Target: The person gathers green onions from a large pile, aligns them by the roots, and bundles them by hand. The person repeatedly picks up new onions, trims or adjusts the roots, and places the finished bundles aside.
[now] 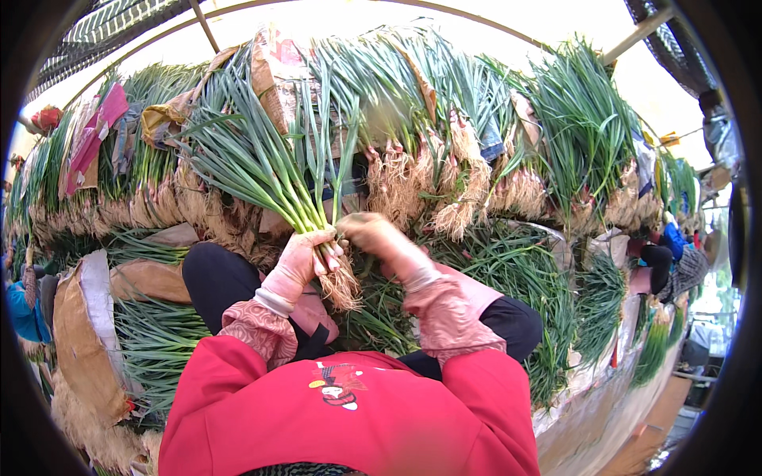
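Observation:
A bunch of green garlic point(274, 170) stands tilted in front of me, its long leaves fanning up and to the left. My left hand point(297, 258) is closed around the stalks just above their pinkish bulbs. Pale stringy roots point(340, 287) hang below that grip. Right beside the bunch is my right hand point(382, 242), curled and blurred by motion, with its fingertips close to the rightmost stalks. Whether those fingers hold a stalk cannot be made out. Both forearms wear patterned pink sleeve covers point(452, 311).
A long raised row of green garlic point(583, 131) crosses ahead, its roots toward me. More lies between and beside my knees point(508, 274). Brown wrapping sheets point(83, 341) rest at left. Other people sit at the far left point(28, 301) and far right point(681, 258).

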The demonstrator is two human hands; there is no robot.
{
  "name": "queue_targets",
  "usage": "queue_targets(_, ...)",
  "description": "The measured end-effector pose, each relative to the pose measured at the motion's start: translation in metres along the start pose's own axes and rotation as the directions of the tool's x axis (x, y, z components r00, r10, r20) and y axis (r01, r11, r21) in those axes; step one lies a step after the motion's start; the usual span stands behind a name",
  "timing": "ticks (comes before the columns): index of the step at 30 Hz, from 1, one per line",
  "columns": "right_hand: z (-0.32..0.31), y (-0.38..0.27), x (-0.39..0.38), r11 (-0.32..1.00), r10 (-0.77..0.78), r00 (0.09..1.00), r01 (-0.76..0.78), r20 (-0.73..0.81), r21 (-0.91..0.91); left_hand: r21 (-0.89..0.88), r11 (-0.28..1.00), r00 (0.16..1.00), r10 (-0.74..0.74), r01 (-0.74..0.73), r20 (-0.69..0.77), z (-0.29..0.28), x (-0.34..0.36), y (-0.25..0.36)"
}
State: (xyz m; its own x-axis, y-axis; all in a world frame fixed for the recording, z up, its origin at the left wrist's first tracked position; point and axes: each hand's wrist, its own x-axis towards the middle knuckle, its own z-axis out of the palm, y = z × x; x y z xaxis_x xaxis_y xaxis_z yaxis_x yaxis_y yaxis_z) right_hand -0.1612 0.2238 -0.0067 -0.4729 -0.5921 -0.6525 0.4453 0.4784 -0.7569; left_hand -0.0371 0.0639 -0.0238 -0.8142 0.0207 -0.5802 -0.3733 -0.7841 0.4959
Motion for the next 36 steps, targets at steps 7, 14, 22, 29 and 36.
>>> queue_targets(7, 0.008, 0.07, 0.026, 0.39, -0.18, 0.981, 0.137, 0.07, -0.911, -0.042, 0.948, 0.946, 0.319, -0.317, 0.054, 0.019, -0.057, 0.046)
queue_targets(14, -0.053, -0.009, 0.064, 0.518, -0.685, 0.66, 0.142, -0.309, -0.844, -0.173, 0.917, 0.901, 0.39, -0.36, 0.19, 0.021, -0.045, 0.079)
queue_targets(22, -0.008, -0.027, 0.026, 0.399, -0.758, 0.595, 0.101, -0.266, -0.911, -0.226, 0.966, 0.952, 0.183, -0.127, 0.247, 0.011, -0.008, 0.054)
queue_targets(29, 0.023, -0.023, -0.011, 0.941, -0.094, 0.987, 0.045, -0.131, -0.334, -0.087, 0.995, 0.991, -0.042, 0.054, 0.129, 0.006, 0.007, 0.034)
queue_targets(36, 0.034, -0.002, 0.059, 0.826, -0.36, 0.892, 0.441, -0.273, 0.351, 0.092, 0.993, 0.975, 0.096, -0.079, -0.201, -0.009, 0.017, 0.009)
